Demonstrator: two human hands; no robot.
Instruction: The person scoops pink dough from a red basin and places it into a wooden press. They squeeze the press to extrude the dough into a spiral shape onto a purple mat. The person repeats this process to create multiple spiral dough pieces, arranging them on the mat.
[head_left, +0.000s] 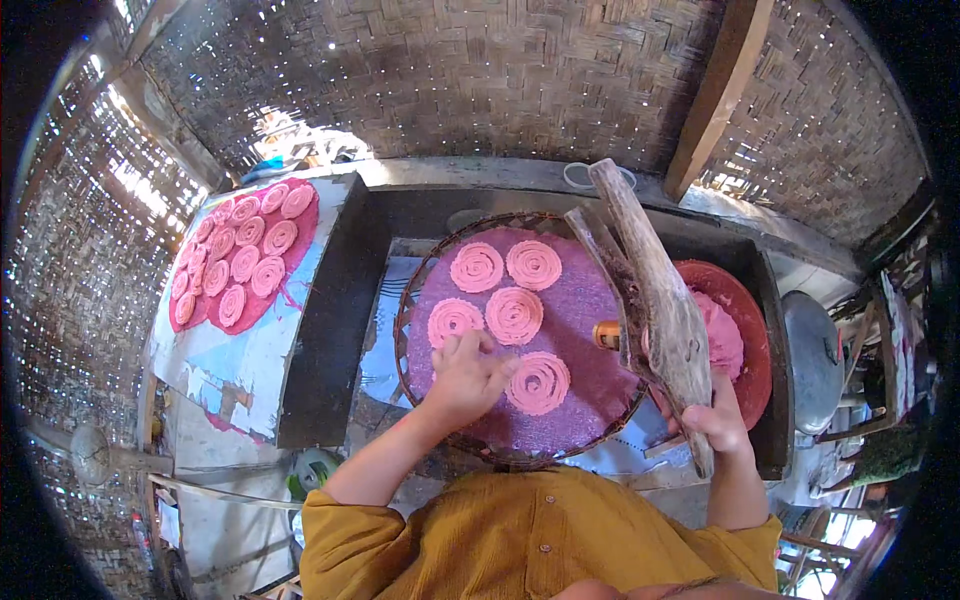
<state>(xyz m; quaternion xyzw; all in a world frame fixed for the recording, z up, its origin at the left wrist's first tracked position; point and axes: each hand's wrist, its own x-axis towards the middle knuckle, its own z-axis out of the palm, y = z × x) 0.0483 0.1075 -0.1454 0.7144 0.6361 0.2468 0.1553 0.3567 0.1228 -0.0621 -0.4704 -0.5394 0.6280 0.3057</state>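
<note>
My left hand (463, 383) reaches over a round tray (585, 295) covered with purple cloth. Its fingers are apart, bent over the lower edge of a pink dough spiral (453, 318); whether they touch it is hard to tell. Several more spirals lie on the cloth, one (538, 383) just right of my thumb. My right hand (718, 425) grips the near end of a weathered wooden press (672, 310) of two long pieces, tilted above the tray's right side. An orange-brown cylinder (606, 335) sticks out leftward from it. The press partly hides my right fingers.
At the right a red basin (757, 385) holds pink dough (722, 335). On the left, a slanted board (225, 370) bears a pink cloth with several spirals. A dark trough wall (318, 320) stands between board and tray. Beyond the basin is a grey metal lid (812, 335). Woven walls surround the bench.
</note>
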